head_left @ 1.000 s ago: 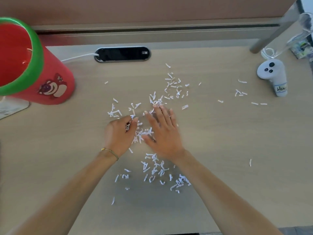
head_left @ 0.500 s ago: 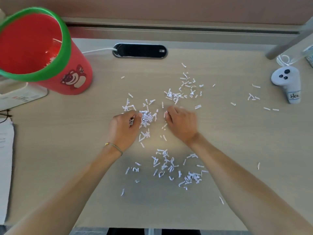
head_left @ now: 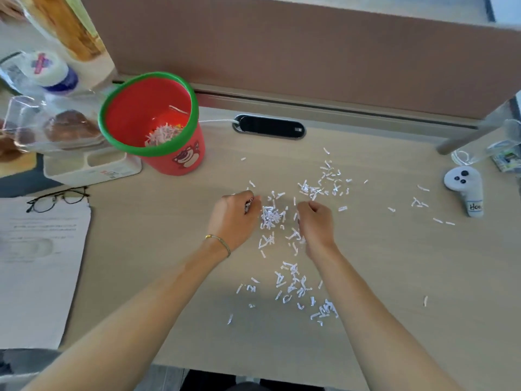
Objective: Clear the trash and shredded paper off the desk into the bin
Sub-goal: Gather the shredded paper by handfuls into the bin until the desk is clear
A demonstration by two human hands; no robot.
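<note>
Hands, left [head_left: 235,218] and right [head_left: 315,221], curled, flanking heaped shredded paper [head_left: 270,217]; loose scoop risks scattering scraps short of bin [head_left: 149,119].

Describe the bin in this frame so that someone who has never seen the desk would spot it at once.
Start at the brown partition behind the desk; the bin stands just before it, left of the black cable slot. It alone is a red bucket with a green rim, a bear picture on its side and shredded paper inside.
</note>
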